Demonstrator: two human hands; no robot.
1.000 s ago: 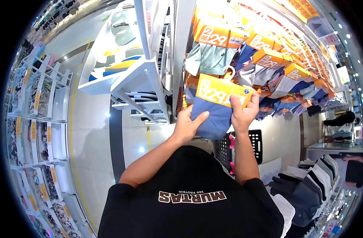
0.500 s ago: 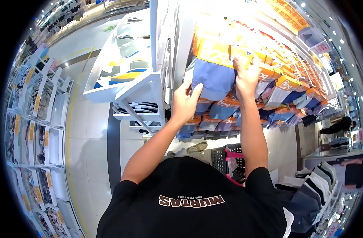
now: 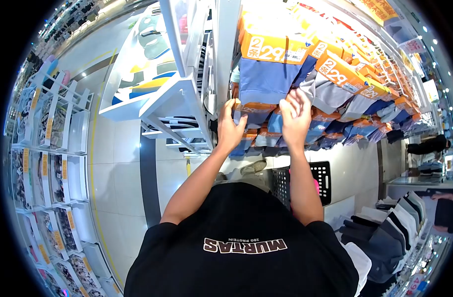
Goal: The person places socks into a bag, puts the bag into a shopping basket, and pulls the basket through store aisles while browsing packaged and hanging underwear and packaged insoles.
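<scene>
A blue folded garment hangs on the rack under an orange label that reads 29. My left hand is just below its lower left edge, thumb and fingers apart, holding nothing. Near the lower right edge is my right hand, fingers partly curled and apart with nothing visible in them. Beside the blue garment hangs a light grey one with a similar orange label. More labelled garments hang in a lower row behind my hands.
A white shelf unit with slippers stands left of the rack. A black basket is beside my right forearm. White shelves line the far left, and grey and white clothes hang at lower right. A person is at far right.
The blue garment went from both hands up to the rack and now hangs there. Both hands have let go of it and come down a little.
</scene>
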